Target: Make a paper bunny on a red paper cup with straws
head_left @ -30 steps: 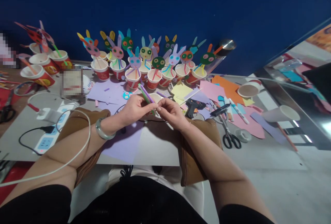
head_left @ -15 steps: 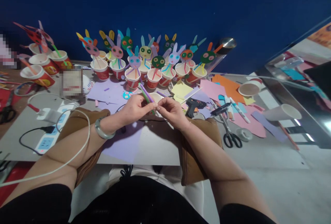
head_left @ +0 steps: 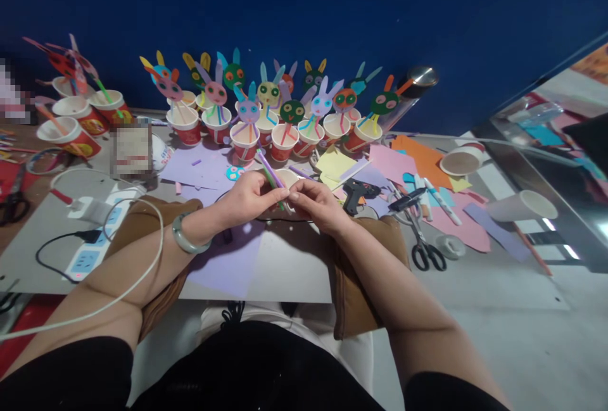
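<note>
Narrow green and purple paper strips [head_left: 266,166] stick up at a slant from my left hand [head_left: 249,199], which is closed on them between thumb and fingers. Against its thumb tip, my right hand [head_left: 317,205] makes a pinch; whatever lies between those fingertips is too small to make out. Right behind the hands is a pale paper cup [head_left: 287,178], partly hidden by them. A blue paper disc with pink spots [head_left: 234,173] lies just beyond my left hand. To the right of my right hand rests a black glue gun [head_left: 357,194].
Several red paper cups [head_left: 244,145] with paper rabbit heads line the back. Scissors [head_left: 425,249], a tape roll [head_left: 450,247], markers [head_left: 441,202] and coloured paper [head_left: 420,161] lie right. On the left are a power strip [head_left: 88,259] and a white cable [head_left: 159,246] crossing my arm.
The strips tilt slightly differently in my left hand, and my right fingertips have shifted a little. Both hands stay together in the same place; the view has moved slightly.
</note>
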A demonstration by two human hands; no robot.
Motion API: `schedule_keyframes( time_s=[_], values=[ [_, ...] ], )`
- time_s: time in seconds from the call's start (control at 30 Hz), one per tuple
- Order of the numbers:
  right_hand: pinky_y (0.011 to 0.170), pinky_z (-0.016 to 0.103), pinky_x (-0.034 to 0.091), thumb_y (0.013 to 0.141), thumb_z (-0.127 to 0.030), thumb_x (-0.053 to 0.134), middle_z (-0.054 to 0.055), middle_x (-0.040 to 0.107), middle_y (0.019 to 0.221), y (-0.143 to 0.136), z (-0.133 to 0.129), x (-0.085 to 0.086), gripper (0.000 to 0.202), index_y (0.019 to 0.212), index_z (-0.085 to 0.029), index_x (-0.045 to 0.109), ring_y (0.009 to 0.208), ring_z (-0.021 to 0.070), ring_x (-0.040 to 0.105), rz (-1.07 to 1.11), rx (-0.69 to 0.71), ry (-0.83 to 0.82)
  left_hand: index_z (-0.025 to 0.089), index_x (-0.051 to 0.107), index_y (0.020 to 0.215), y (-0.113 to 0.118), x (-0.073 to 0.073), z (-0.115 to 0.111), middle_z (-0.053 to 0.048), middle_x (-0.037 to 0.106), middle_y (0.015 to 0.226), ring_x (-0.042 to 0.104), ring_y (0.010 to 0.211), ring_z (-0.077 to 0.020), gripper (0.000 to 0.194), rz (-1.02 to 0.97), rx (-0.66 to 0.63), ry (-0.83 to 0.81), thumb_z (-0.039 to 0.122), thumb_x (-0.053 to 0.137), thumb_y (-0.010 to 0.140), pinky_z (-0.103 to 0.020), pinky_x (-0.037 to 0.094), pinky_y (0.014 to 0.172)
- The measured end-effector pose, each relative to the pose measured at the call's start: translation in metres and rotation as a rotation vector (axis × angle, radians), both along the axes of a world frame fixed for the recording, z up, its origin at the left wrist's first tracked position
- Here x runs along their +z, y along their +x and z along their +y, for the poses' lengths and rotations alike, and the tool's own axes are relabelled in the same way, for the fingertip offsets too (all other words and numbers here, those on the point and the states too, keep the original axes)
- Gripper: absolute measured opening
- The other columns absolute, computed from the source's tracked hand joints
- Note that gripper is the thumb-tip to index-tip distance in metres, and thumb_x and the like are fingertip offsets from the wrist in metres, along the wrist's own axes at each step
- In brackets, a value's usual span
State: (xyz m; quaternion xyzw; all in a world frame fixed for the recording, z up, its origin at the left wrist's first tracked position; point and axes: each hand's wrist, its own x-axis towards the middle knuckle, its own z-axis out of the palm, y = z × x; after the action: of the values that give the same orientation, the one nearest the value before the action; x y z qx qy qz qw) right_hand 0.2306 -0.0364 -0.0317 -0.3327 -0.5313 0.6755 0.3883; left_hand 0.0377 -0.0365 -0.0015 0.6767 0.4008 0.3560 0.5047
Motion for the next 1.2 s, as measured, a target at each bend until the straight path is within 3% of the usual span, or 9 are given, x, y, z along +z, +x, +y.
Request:
schedule_keyframes(
  time_s=[0.43, 0.6, 0.8, 0.93, 1.03, 1.2],
  values=[
    [0.045, 0.020, 0.023, 0.072, -0.054, 0.086, -0.011, 0.045, 0.052, 0.002, 0.000, 0.001, 0.046, 0.077, -0.018, 0.057, 0.044, 0.0027, 0.030, -0.071, 0.031, 0.006, 0.013, 0.072, 0.078, -0.005, -0.006, 0.001, -0.001, 0.065, 0.068, 0.056, 0.065, -0.0121, 0.025, 0.167, 0.000, 0.229, 0.036, 0.066, 0.086, -0.023, 0.043, 0.060],
    [0.048, 0.021, 0.029, 0.077, -0.058, 0.080, -0.006, 0.054, 0.061, -0.002, -0.002, -0.003, 0.046, 0.078, -0.018, 0.057, 0.050, 0.0048, 0.037, -0.129, -0.034, 0.155, 0.013, 0.068, 0.071, -0.005, -0.003, 0.002, 0.001, 0.061, 0.061, 0.051, 0.058, -0.0101, 0.025, 0.174, 0.011, 0.175, 0.034, 0.066, 0.083, -0.021, 0.039, 0.055],
    [0.049, 0.022, 0.033, 0.077, -0.053, 0.082, -0.003, 0.058, 0.065, -0.001, -0.004, -0.008, 0.042, 0.078, -0.018, 0.059, 0.054, 0.0067, 0.044, -0.145, -0.080, 0.202, 0.013, 0.070, 0.075, -0.004, -0.004, 0.002, -0.001, 0.068, 0.070, 0.058, 0.066, -0.0116, 0.020, 0.102, 0.002, 0.132, 0.031, 0.067, 0.080, -0.021, 0.045, 0.060],
    [0.051, 0.023, 0.037, 0.073, -0.049, 0.086, 0.000, 0.063, 0.070, 0.000, -0.003, -0.008, 0.040, 0.075, -0.018, 0.062, 0.055, 0.0077, 0.049, -0.081, -0.098, 0.227, 0.012, 0.065, 0.073, -0.005, -0.005, 0.002, 0.001, 0.057, 0.059, 0.052, 0.053, -0.0094, 0.026, 0.039, -0.066, -0.051, 0.036, 0.066, 0.082, -0.020, 0.040, 0.048],
    [0.052, 0.024, 0.042, 0.070, -0.050, 0.088, 0.001, 0.064, 0.069, -0.001, -0.003, -0.005, 0.041, 0.072, -0.018, 0.063, 0.058, 0.0095, 0.053, -0.078, -0.110, 0.241, 0.014, 0.057, 0.066, -0.007, -0.002, 0.003, 0.002, 0.052, 0.054, 0.048, 0.048, -0.0075, 0.028, 0.010, -0.113, -0.100, 0.035, 0.068, 0.081, -0.018, 0.036, 0.044],
    [0.041, 0.020, 0.033, 0.068, -0.049, 0.090, -0.004, 0.059, 0.057, -0.002, -0.005, 0.000, 0.044, 0.071, -0.018, 0.059, 0.043, 0.0049, 0.044, -0.050, -0.106, 0.171, 0.014, 0.057, 0.069, -0.007, 0.003, 0.004, 0.002, 0.053, 0.054, 0.049, 0.048, -0.0073, 0.028, 0.042, -0.189, -0.110, 0.035, 0.070, 0.081, -0.017, 0.037, 0.044]
  ],
)
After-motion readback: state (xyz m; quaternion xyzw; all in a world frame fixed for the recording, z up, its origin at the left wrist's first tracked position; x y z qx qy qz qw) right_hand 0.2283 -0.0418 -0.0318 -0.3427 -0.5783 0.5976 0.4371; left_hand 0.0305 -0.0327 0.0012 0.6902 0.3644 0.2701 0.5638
